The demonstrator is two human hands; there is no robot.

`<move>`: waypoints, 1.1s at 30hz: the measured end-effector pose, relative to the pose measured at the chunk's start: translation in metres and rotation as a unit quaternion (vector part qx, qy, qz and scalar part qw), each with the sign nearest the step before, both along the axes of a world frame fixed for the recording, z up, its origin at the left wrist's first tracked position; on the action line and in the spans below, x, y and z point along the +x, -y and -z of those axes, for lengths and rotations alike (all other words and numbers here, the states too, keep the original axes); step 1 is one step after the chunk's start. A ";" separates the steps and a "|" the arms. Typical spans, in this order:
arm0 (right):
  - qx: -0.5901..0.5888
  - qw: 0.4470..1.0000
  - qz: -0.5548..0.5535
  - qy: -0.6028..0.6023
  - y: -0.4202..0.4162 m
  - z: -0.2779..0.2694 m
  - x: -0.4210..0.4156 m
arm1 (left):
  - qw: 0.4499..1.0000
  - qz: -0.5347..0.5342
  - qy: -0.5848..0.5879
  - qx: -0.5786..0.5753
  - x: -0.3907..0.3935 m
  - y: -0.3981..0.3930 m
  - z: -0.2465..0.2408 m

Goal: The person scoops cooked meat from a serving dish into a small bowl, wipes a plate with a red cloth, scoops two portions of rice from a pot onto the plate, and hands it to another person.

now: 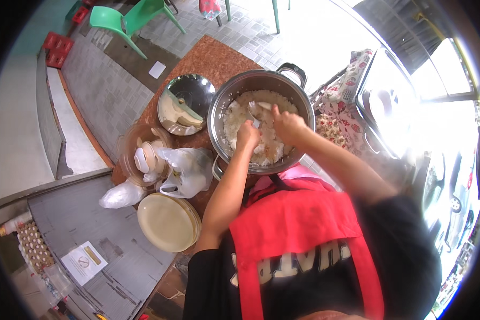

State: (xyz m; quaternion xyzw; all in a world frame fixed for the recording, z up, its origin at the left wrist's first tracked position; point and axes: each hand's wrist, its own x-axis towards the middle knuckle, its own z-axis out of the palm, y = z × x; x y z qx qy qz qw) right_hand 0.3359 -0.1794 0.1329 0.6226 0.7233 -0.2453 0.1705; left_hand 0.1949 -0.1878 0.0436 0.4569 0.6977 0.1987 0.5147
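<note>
Cooked rice fills the lower part of a large steel pot with two side handles. Over the rice, my left hand is closed on the handle of a white spoon. Just to its right, my right hand reaches into the pot with a finger pointing at the rice. A pale, long utensil or its end lies near that fingertip; whether this hand grips it I cannot tell. The pot's shiny lid lies to the left on the brown counter.
Left of the pot are a clear basin with white bowls, plastic bags and a stack of cream plates. To the right, a table with a patterned cloth bears a large tray. A green chair stands beyond.
</note>
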 end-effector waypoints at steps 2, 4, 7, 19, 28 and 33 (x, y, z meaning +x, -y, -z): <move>0.031 0.999 0.021 -0.019 -0.018 -0.021 0.017 | 0.999 0.036 -0.030 -0.002 -0.001 0.002 -0.015; 0.075 0.996 0.026 -0.047 -0.028 -0.018 0.028 | 0.994 0.072 -0.080 0.016 0.004 0.002 -0.040; -0.012 0.998 -0.050 -0.045 -0.020 -0.001 0.004 | 0.998 0.015 -0.057 0.029 -0.005 0.009 -0.010; 0.029 0.990 0.002 -0.136 -0.021 -0.046 0.031 | 0.988 -0.097 0.071 -0.096 -0.010 0.017 -0.034; -0.032 0.985 -0.072 -0.153 -0.007 0.045 -0.005 | 0.998 -0.058 -0.037 -0.010 -0.007 0.026 0.016; -0.066 0.983 -0.159 -0.068 -0.034 0.068 -0.010 | 0.994 -0.105 -0.005 -0.011 -0.004 0.025 0.028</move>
